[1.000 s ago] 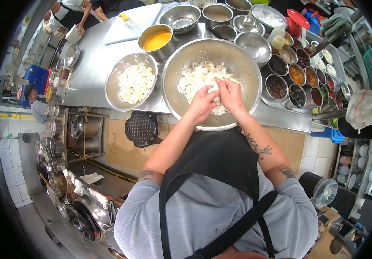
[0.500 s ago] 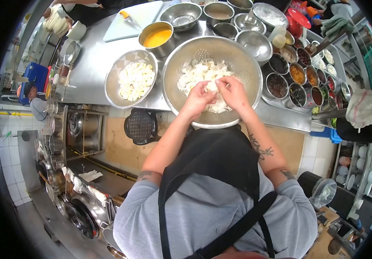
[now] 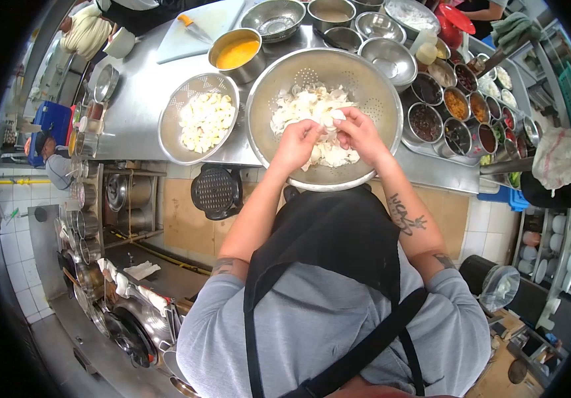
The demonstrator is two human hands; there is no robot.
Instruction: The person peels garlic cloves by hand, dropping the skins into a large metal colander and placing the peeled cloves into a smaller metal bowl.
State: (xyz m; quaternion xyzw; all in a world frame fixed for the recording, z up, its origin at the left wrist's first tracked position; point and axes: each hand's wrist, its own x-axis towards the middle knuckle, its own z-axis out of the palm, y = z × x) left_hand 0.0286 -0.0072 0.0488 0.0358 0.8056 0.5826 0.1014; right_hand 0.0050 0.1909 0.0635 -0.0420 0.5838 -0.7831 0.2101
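Observation:
A large steel colander (image 3: 371, 86) holds a heap of pale, torn pieces (image 3: 325, 156) that look like oyster mushroom. Over the heap, my left hand (image 3: 295, 146) has its fingers pinched together; what is in them, if anything, is hard to make out. My right hand (image 3: 363, 137) is closed on a pale mushroom piece near the thumb and fingertips. The two hands are a little apart. To the left, a smaller perforated colander (image 3: 168, 126) contains chopped pale-yellow chunks (image 3: 206, 123).
A pot of orange liquid (image 3: 237, 54) stands behind the colanders. Further back, an orange-handled knife (image 3: 194, 28) lies on a white cutting board (image 3: 216, 23). Steel bowls (image 3: 389, 64) and several containers of ingredients (image 3: 424, 124) crowd the right. A black stool (image 3: 217, 191) is below the table.
My hands have moved apart from being together over the heap. The right hand's fingers have lowered slightly, and more of the pale pieces now show between the hands.

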